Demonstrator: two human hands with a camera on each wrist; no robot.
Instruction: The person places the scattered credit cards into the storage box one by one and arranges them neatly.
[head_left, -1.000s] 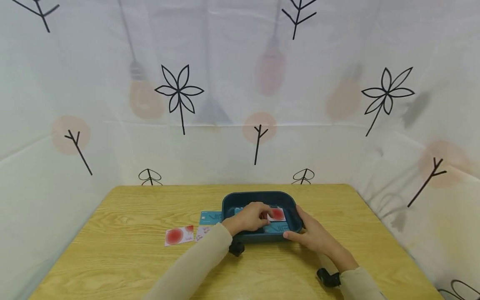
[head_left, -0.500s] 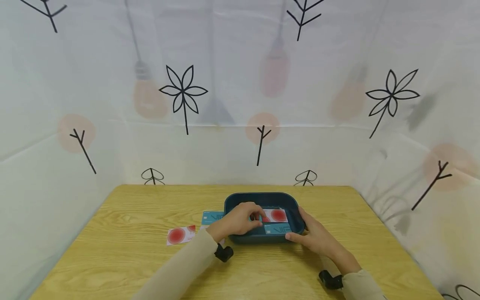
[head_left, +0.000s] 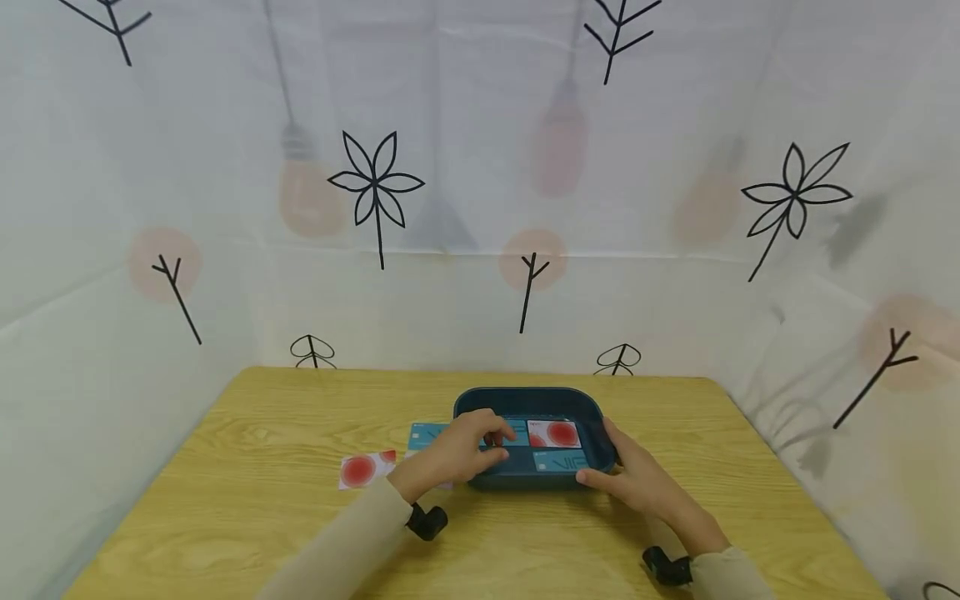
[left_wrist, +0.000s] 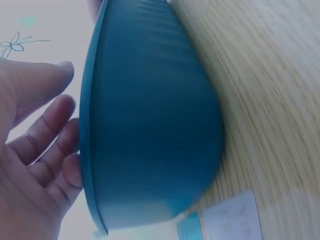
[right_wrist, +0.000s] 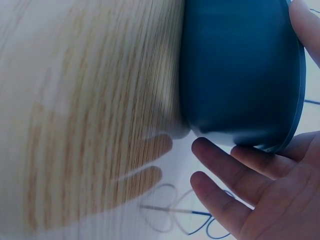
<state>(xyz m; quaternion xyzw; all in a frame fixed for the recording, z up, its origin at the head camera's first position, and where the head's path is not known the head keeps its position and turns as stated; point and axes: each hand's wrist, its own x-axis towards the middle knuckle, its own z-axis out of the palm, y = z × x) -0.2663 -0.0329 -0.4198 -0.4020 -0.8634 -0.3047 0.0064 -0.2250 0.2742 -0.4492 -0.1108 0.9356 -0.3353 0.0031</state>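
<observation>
Dark blue, the tray [head_left: 525,482] is sitting on the wooden table [head_left: 225,533], with a red-circled card [head_left: 555,434] and two blue cards [head_left: 557,460] lying inside it. The right hand [head_left: 639,479] is gripping the tray's right end, thumb at the near rim and fingers along the side. The left hand [head_left: 459,450] is hovering over its left part, fingers loosely bent and thumb apart. Left of the tray, more cards [head_left: 367,469] are lying on the table.

The left hand [left_wrist: 37,150] is by the rim of a teal tray [left_wrist: 150,115]; a pale card [left_wrist: 231,220] lies on the tabletop [left_wrist: 280,125]
</observation>
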